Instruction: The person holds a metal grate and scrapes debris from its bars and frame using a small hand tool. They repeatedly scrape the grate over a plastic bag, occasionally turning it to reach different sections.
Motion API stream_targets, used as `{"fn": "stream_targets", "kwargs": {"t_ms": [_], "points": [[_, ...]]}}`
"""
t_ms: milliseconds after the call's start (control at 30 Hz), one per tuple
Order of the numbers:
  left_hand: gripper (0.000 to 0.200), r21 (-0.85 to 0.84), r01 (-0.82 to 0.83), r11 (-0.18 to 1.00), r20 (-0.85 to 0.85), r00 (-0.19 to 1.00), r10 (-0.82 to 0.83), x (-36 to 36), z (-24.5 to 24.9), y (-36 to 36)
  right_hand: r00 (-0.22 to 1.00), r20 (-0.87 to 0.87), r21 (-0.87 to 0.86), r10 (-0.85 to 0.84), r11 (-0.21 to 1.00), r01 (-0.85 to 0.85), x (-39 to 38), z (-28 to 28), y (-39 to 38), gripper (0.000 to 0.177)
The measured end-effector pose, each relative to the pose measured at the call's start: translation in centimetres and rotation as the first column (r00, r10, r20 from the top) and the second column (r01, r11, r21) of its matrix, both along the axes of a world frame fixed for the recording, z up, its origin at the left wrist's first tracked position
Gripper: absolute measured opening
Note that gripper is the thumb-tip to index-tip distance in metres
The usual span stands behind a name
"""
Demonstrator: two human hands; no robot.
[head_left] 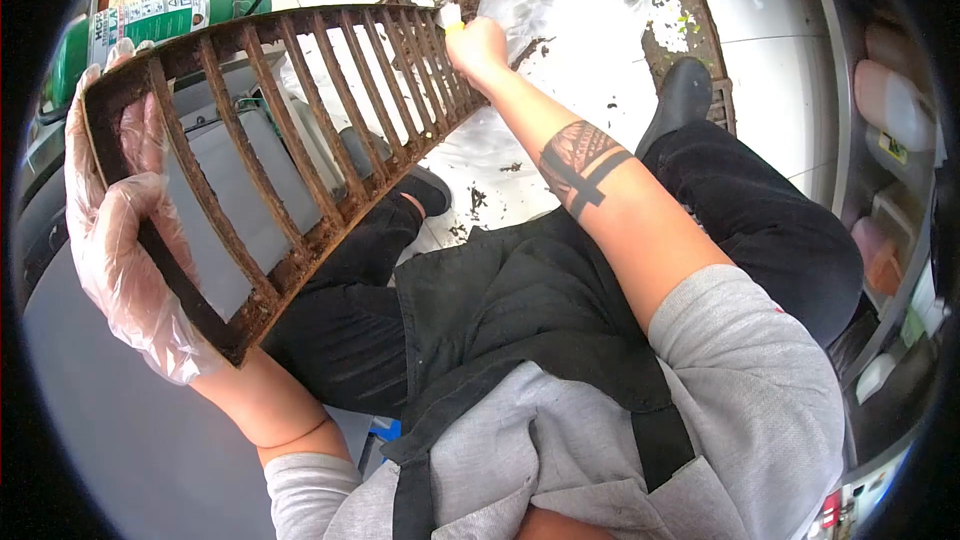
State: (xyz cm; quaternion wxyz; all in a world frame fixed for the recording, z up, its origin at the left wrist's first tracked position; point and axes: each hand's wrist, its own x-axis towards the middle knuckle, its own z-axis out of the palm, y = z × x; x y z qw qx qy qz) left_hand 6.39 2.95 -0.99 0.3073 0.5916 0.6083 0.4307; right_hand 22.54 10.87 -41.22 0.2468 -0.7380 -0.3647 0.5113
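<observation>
Rusty grate held aslant

Left grip clasps one end, probably steadying it; right grip pinches a pale tool by the other.

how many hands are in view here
2: the gloved left hand holds one end of the brown grate; the right hand grips a pale object by its other end.

The grate is rust-brown. The apron is black; the shirt, grey. The green canister bears a white label.
</observation>
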Motion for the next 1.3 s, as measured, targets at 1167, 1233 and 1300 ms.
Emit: {"fn": "stream_targets", "kwargs": {"t_ms": [1167,1233,1300], "points": [[0.075,0.064,-0.009,0.998,0.025,1.000,0.007,-0.8,-0.4,0.2,0.809,0.534,0.472,0.247,0.707,-0.527,5.0,-1.3,0.7,0.027],[0.075,0.072,-0.007,0.997,-0.006,1.000,0.008,-0.8,0.0,0.2,0.790,0.546,0.463,0.279,0.685,-0.563,5.5,-0.4,1.4,0.027],[0.076,0.009,-0.005,1.000,-0.008,1.000,0.005,-0.8,0.2,0.3,0.745,0.596,0.463,0.300,0.630,-0.624,5.7,0.8,1.6,0.029]]}}
